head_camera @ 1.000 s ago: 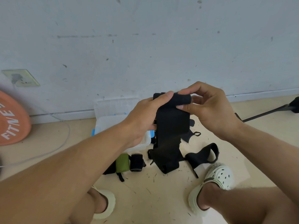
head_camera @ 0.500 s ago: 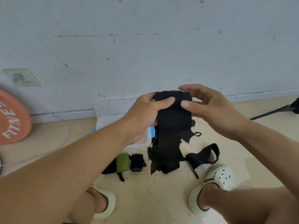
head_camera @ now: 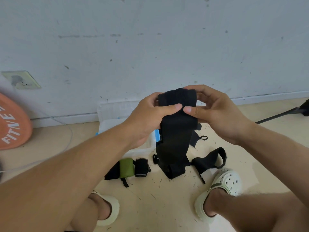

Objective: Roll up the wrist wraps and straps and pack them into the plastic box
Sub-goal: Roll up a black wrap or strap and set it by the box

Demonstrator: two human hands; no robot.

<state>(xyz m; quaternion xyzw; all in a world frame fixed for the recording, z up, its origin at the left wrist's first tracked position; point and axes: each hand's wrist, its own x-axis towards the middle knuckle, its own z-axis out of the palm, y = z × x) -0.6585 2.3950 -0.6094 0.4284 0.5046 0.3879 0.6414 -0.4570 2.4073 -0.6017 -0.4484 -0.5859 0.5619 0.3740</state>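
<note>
Both thumbs have slid in toward each other since a second ago, and the rolled top of the black wrist wrap (head_camera: 177, 114) looks fatter, with its loose tail hanging shorter over the floor.

Only the head view to go on. Left hand (head_camera: 147, 118) grasps the left end of the roll, thumb pressed across the front. Right hand (head_camera: 215, 113) grasps the right end the same way, fingers curled over the top. The roll's axis runs left to right between the hands, while the unrolled length hangs down toward the floor (head_camera: 150, 206) and its folded bottom end rests there (or just about, hard to tell).

Behind the left wrist sits the clear plastic box (head_camera: 115, 114) against the wall. On the floor near the box: a green roll (head_camera: 126, 167) touching a black roll (head_camera: 141, 167), both already wound. A loose black strap (head_camera: 210, 159) lies by the right foot's white clog (head_camera: 224, 185).
</note>
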